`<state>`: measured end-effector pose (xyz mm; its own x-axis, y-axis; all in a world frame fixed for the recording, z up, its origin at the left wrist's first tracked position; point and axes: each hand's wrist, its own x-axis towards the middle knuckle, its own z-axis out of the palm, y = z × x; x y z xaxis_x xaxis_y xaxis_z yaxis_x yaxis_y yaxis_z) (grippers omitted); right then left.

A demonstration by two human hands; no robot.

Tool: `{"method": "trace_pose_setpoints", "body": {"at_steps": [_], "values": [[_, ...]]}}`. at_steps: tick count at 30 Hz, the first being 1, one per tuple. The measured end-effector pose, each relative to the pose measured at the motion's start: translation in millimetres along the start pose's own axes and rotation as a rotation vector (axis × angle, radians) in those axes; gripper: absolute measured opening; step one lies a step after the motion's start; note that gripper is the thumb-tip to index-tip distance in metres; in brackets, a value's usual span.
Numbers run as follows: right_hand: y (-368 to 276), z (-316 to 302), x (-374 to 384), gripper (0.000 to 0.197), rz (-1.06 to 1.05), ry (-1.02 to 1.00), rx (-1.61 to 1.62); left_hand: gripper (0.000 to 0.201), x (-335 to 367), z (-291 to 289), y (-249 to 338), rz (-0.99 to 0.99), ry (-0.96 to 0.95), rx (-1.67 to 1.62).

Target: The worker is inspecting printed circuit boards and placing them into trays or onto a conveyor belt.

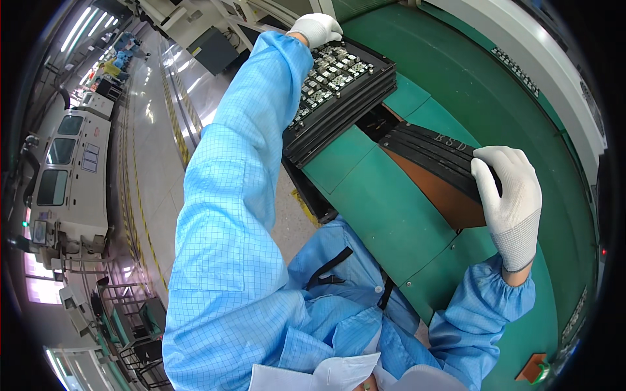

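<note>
A stack of black trays (372,85) rests on the green-topped bench, and its top tray carries rows of small silvery circuit boards (332,72). My left hand (316,29), in a white glove, reaches to the far left edge of that stack. Its fingers are bent together, and whatever they hold there is hidden. On the right, my gloved right hand (512,195) grips the near end of several black plates (433,153) laid together. The thumb lies on their near side and the fingers curl over the end. A brown board (430,192) shows beneath the plates.
The green bench surface (372,195) runs between the tray stack and my body. A white curved machine frame (541,52) borders the far right. A small brown piece (531,368) lies at lower right. White machines (75,163) line the aisle at left.
</note>
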<state>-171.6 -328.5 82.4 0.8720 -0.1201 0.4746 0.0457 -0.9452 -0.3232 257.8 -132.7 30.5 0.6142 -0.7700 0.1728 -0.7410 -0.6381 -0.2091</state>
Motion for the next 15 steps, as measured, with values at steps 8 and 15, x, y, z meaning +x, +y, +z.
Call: {"method": "trace_pose_setpoints", "body": {"at_steps": [8, 15], "values": [[3.8, 1.8, -1.6, 0.019, -0.023, 0.019, -0.008, 0.031, -63.7, -40.7, 32.4, 0.004, 0.078, -0.243], [4.3, -1.4, -2.8, 0.018, -0.003, -0.043, -0.028, 0.054, -151.3, -53.0, 112.8, 0.038, 0.182, -0.011]]}}
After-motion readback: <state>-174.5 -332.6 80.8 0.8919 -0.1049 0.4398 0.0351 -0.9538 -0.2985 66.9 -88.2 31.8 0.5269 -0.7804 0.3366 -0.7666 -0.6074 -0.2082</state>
